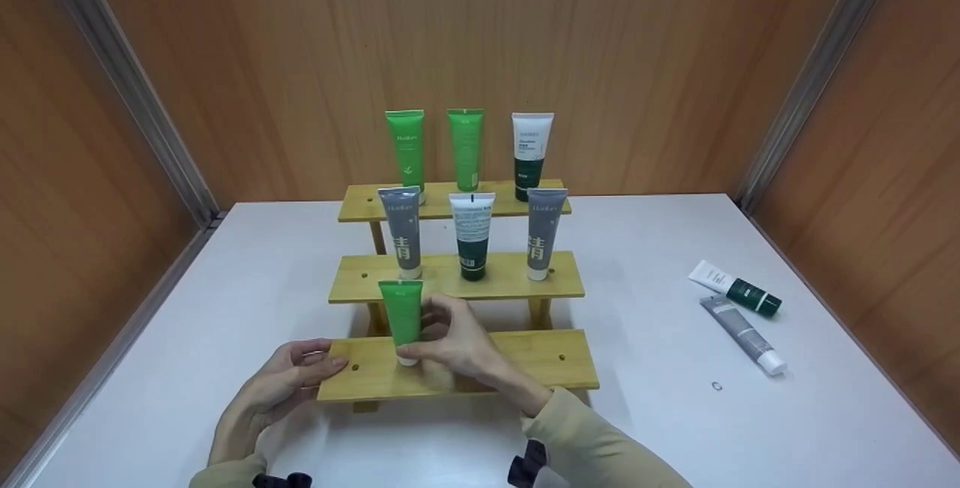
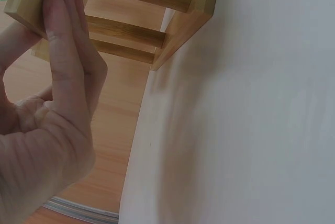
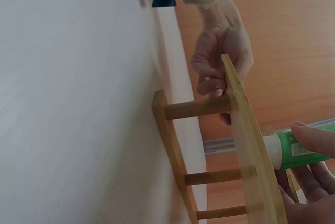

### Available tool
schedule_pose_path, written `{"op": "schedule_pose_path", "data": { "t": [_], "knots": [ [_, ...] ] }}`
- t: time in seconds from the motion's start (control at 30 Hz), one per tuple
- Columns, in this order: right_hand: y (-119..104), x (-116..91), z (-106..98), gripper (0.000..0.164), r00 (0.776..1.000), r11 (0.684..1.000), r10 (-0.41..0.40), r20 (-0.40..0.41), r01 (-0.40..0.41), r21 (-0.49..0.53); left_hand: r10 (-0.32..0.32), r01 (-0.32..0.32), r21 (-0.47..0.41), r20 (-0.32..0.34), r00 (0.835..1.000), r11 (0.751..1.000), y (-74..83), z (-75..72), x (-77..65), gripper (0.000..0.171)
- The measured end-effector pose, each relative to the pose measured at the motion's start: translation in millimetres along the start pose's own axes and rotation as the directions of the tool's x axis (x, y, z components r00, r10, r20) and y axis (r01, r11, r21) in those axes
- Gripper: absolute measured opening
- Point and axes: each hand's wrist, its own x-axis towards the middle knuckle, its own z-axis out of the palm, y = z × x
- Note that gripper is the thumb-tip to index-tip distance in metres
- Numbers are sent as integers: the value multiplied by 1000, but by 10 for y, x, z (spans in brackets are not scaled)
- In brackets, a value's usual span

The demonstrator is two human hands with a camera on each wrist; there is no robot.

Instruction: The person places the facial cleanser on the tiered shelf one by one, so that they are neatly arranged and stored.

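Note:
A green squeeze tube (image 1: 403, 312) stands cap-down on the lowest step of a three-step wooden stand (image 1: 517, 359). My right hand (image 1: 463, 343) holds it near its white cap, thumb in front and fingers at its side. In the right wrist view, the cap of the green tube (image 3: 290, 149) meets the board. My left hand (image 1: 279, 381) pinches the left end of that lowest step, thumb on top. Seen from the left wrist, fingers of the left hand (image 2: 65, 77) lie against the board's end, beneath it.
Grey tubes (image 1: 403, 229) flank a white-and-dark-green tube (image 1: 472, 229) on the middle step. The top step carries two green tubes (image 1: 466, 147) and another white-and-dark-green tube (image 1: 531, 145). At right, a white-and-green tube (image 1: 739, 289), a grey tube (image 1: 742, 334) and a small ring (image 1: 717, 386) lie on the table.

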Motion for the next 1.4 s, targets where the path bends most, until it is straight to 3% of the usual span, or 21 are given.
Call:
{"op": "schedule_pose_path", "data": {
  "t": [0.37,0.6,0.8,1.0,1.17,1.3,1.4],
  "knots": [
    [-4,-10,15,42,1000,1000,8,6,-8,-9,-3,5,42,-44,999,999,-18,14,-9,87],
    [-25,-35,4,48,999,1000,3,52,-3,-3,11,-11,31,3,1000,999,-18,-17,-10,79],
    [-124,-153,-198,51,997,1000,-27,78,26,16,17,-18,26,10,1000,999,-29,-23,-7,77],
    [-172,-413,-799,40,989,988,-141,-50,138,-73,23,-23,27,15,1000,999,-24,-23,-1,70],
    [-7,-698,-1526,26,940,942,-282,-192,232,-244,19,-19,27,16,1000,999,-14,-22,-5,69],
    [251,-966,-2192,24,924,904,-245,-293,110,-412,24,-25,14,19,1000,1000,-14,-21,-6,78],
    [484,-1218,-2667,28,921,838,-176,-346,-44,-544,26,-26,7,23,999,1000,-19,-16,-2,82]
  ]
}}
